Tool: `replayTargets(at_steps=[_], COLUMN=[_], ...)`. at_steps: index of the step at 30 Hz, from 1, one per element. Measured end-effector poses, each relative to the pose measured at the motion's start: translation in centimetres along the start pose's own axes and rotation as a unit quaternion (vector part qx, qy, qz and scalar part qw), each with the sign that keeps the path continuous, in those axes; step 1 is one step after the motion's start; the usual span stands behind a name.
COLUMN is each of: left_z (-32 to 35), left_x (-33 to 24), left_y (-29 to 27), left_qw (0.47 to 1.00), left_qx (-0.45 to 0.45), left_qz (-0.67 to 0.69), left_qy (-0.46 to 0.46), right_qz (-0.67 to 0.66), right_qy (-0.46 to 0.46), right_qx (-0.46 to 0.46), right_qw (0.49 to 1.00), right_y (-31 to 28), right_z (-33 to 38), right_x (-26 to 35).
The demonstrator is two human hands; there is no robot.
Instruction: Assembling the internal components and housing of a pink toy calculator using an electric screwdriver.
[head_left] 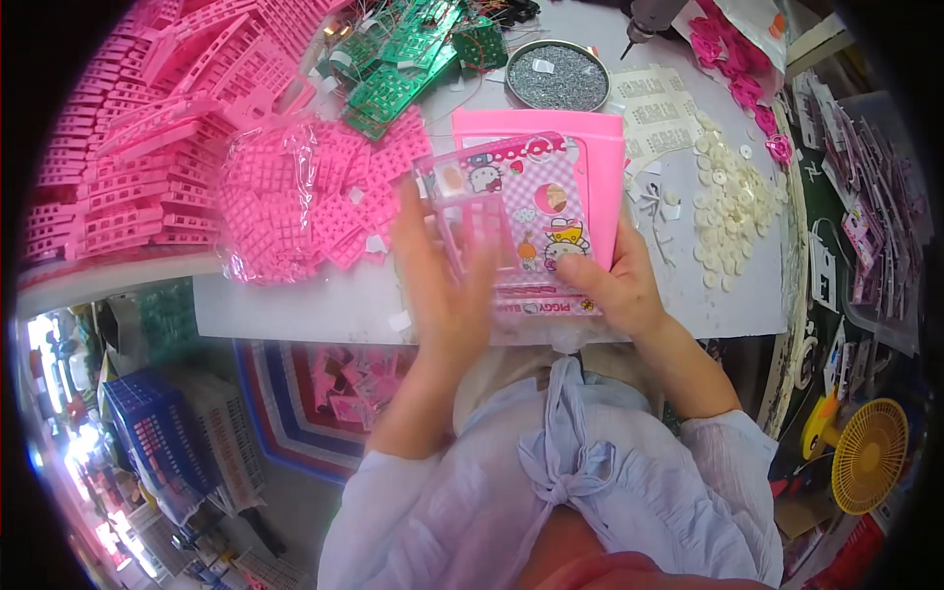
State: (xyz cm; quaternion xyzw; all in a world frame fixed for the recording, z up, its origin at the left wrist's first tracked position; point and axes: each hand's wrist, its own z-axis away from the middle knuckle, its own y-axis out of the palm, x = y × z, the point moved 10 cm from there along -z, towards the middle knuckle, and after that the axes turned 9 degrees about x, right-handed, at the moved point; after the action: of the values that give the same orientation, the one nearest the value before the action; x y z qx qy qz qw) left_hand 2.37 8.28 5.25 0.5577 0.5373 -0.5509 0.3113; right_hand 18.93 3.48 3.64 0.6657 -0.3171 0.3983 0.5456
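Note:
In front of me, a clear plastic panel [526,211] with a pink checked cartoon print lies over a plain pink plastic casing [604,157]. My right hand [627,290] is closed on their right side, thumb on the printed face. At the panel's left edge is my left hand [447,305], smeared by motion; one digit reaches over the window part of the print. Whether it grips is unclear. Small pink keypad pieces [344,187], some bagged, lie left of my left hand. White round pieces [728,206] are spread to the right of my right hand.
Stacked pink frames [118,177] fill the far left. Green circuit boards [408,74] with wires and a round tin of small grey parts [559,81] stand at the back. A tool tip [634,39] hangs there. A yellow fan [870,455] is at right, a striped basket [295,433] below.

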Motion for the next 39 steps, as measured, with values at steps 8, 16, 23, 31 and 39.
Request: replayTargets(at_steps=[8,16,23,31,39], left_z=[-0.3,0.0,0.4,0.9,0.5], left_x=[-1.7,0.0,0.3,0.1,-1.3], left_y=[0.3,1.1,1.9,2.0,2.6], left_qw=[0.986,0.998,0.992,0.985,0.975], left_qx=[0.021,0.030,0.052,0.046,0.075], left_qz=[-0.154,-0.059,-0.114,-0.167,-0.207], left_qy=[0.061,0.011,-0.014,-0.005,0.035], right_qz=[0.100,0.033,0.235,0.348,0.195], right_qy=[-0.024,0.055,-0.062,0.062,0.021], right_qx=[-0.002,-0.020,0.008,0.117,0.097], right_qw=[0.995,0.998,0.970,0.928,0.976], right_y=[0.3,-1.3,-0.1,0.0,-0.5], right_z=[1.2,2.3,1.6,0.6,0.2], right_x=[1.6,-0.8,2.2,2.9,1.3])
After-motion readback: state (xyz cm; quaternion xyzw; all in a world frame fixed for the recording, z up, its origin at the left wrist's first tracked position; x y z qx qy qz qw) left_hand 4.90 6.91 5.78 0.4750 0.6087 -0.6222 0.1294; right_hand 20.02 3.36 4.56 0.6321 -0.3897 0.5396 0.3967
